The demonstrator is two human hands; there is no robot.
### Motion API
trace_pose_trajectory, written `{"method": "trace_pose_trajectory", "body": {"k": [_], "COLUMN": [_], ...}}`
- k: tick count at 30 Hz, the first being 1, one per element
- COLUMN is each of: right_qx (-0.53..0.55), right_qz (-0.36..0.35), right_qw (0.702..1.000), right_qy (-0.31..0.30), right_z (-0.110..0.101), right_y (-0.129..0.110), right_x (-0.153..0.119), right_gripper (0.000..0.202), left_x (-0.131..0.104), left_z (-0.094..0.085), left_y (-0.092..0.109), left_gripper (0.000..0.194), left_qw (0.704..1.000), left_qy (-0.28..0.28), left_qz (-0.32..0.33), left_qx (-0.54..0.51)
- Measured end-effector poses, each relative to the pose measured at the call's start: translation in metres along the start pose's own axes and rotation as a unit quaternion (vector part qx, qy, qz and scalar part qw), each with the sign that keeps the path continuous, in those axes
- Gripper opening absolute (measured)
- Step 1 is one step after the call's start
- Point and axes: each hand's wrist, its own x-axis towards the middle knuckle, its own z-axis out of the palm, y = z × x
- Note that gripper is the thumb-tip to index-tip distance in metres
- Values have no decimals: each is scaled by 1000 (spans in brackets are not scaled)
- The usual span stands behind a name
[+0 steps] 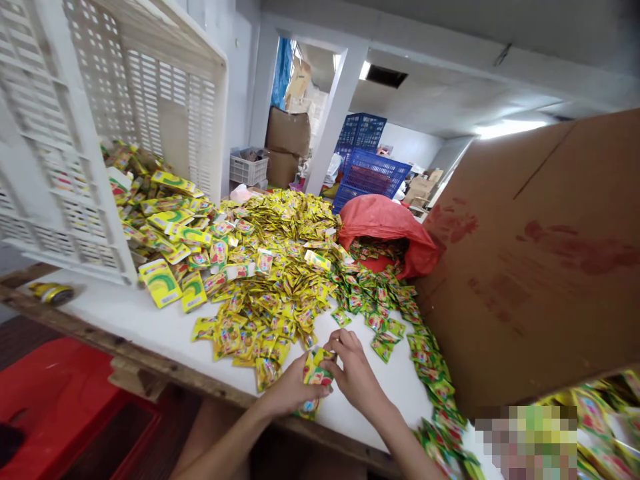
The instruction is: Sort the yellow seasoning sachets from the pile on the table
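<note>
A small yellow box with red and green print [318, 371] is upright in my left hand [287, 392], whose fingers wrap round it near the table's front edge. My right hand [354, 370] is closed at the box's upper right side, with thumb against its front and fingertips at its top. Whether a sachet is between those fingertips I cannot make out. Just below the left hand a yellow-green packet [309, 408] shows in part. Yellow sachets [250, 333] lie heaped beyond my left hand, and green sachets [383, 323] beyond my right.
A white plastic crate [113, 220] lies tipped at the left, small yellow boxes [160, 283] spilling from it. A red sack [377, 217] with sachets lies open at the back. A large cardboard box [530, 267] stands at the right. A red stool [65, 400] is at lower left.
</note>
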Motion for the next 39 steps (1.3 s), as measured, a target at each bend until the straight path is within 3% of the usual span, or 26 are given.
{"method": "trace_pose_trajectory", "body": {"k": [4, 8, 11, 14, 18, 21, 25, 28, 32, 36, 39], "right_qx": [-25, 27, 119, 230, 303, 298, 285, 282, 304, 291, 280], "right_qz": [6, 8, 40, 101, 146, 138, 94, 85, 109, 81, 96], "right_qw": [1000, 999, 992, 960, 930, 937, 951, 951, 939, 948, 949], "right_qy": [3, -43, 22, 119, 144, 118, 77, 95, 122, 102, 110], "right_z": [12, 25, 36, 49, 63, 64, 61, 62, 64, 58, 55], "right_y": [-4, -7, 1, 13, 17, 12, 6, 6, 4, -4, -9], "right_x": [-6, -17, -29, -42, -54, -53, -43, -35, -32, -39, -41], "right_gripper": [8, 20, 17, 23, 24, 23, 22, 22, 23, 20, 21], "left_x": [-1, 0, 1, -2, -12, -19, -21, -17, -16, -21, -23], "left_z": [-1, -5, -8, -6, -1, -3, -14, -20, -19, -14, -11], "left_y": [-1, -9, -13, -13, -6, 1, 10, 14, 17, 20, 22], "left_gripper": [45, 29, 27, 34, 45, 37, 9, 9, 23, 13, 14], "left_qw": [1000, 998, 998, 997, 993, 983, 976, 972, 975, 966, 961], "left_qy": [-3, 19, 52, 68, 104, 126, 76, 99, 120, 118, 141], "left_qz": [19, 35, 40, 31, 22, 58, 53, 79, 102, 103, 98], "left_qx": [17, 40, 16, 1, 47, 117, 197, 199, 158, 206, 216]}}
